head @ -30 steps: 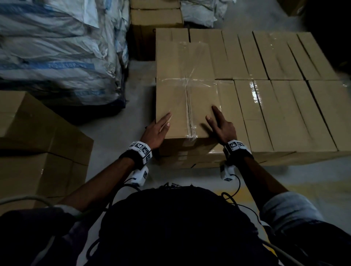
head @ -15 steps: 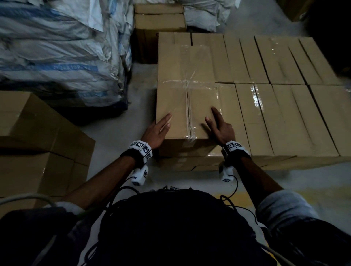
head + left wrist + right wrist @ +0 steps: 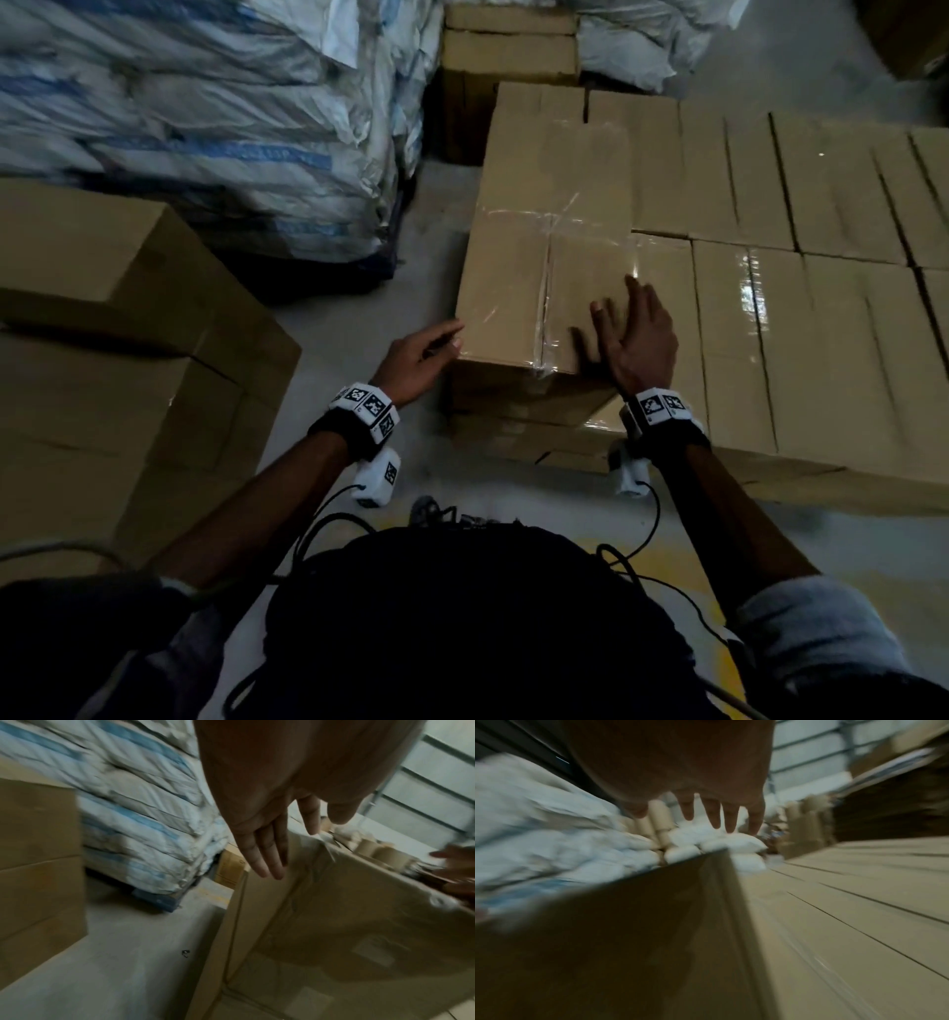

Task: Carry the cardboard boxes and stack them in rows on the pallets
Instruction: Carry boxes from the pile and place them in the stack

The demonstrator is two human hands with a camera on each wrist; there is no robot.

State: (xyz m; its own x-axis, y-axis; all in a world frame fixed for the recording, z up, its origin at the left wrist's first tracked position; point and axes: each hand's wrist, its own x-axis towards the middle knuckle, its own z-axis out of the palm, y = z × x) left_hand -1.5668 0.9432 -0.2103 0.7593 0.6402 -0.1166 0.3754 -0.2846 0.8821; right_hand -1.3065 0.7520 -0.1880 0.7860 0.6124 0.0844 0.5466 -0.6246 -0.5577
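Note:
A taped cardboard box (image 3: 544,246) lies on top of the left end of a flat layer of cardboard boxes (image 3: 801,288), one tier higher than the rest. My left hand (image 3: 421,354) has straight fingers beside the box's near left corner, fingertips at its edge. Over the box's near right corner hovers my right hand (image 3: 637,334), fingers spread and blurred by motion. In the left wrist view the left hand's fingers (image 3: 267,854) point along the box's side (image 3: 334,912). In the right wrist view the spread fingers (image 3: 718,815) stand above the box's edge (image 3: 654,923).
Stacked brown cartons (image 3: 113,370) stand at my left. White and blue sacks (image 3: 205,128) are piled at the back left, with more cartons (image 3: 508,56) behind the top box. A strip of grey floor (image 3: 354,334) runs between the left cartons and the box layer.
The left hand has slid off the box top to its near left corner. The right hand has lifted from the top and shifted right. My view has turned slightly left.

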